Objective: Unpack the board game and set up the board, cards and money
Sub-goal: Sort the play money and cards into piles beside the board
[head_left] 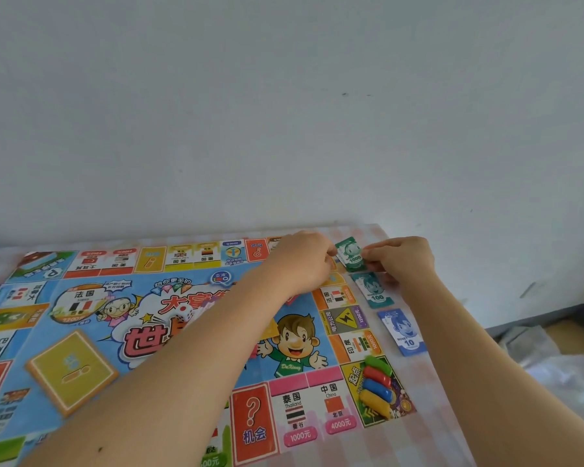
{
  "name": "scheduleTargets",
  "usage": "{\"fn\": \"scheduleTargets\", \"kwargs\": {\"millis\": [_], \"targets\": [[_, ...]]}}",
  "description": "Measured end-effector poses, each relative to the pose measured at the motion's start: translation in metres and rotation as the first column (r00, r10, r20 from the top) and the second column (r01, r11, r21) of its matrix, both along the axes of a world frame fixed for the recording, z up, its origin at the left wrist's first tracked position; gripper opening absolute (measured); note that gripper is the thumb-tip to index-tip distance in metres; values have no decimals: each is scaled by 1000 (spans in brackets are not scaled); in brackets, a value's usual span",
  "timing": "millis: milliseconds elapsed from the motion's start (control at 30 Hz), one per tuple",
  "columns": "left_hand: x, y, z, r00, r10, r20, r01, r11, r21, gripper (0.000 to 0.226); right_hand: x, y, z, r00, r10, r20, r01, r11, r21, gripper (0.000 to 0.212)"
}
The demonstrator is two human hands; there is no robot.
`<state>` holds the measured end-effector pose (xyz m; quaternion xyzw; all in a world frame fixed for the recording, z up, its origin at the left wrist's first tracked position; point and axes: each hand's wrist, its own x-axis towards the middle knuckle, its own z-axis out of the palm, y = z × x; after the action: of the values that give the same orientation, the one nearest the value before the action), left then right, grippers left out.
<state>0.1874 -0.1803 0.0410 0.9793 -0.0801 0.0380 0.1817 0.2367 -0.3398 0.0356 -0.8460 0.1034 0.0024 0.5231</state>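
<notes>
Left hand [302, 261], right hand [403, 259] pinching 1000 note [350, 254], two flat notes [375, 291] [403, 332], four pawns [378, 385]

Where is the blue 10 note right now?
Head view, right side: the blue 10 note lies just off the board, between the 100 note and the pawns.

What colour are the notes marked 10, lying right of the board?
Blue with white print; the notes marked 10 show best in the head view.

I see bare tabletop [425, 382] right of the board [115, 332] below the 10 note [403, 332]; pawns [378, 385] crowd the near corner; wall [284, 112] closes the far edge.
</notes>
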Motion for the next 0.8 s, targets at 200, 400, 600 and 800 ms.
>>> {"fn": "scheduleTargets", "kwargs": {"millis": [200,400,600,800], "targets": [[7,-6,-3,999,-49,-4,49,984,174,35,3,0,-2,998,53,24,-47,979,-196,15],[10,-8,-4,997,-69,-19,71,963,261,34,13,4,7,989,147,1,-131,887,-442,27],[11,-15,-4,996,-63,-64,83,919,386,40,14,21,19,972,190,-136,-233,770,-594,44],[8,-16,-4,995,-64,-73,87,920,383,46,18,30,23,964,168,-207,-259,777,-574,42]]}}
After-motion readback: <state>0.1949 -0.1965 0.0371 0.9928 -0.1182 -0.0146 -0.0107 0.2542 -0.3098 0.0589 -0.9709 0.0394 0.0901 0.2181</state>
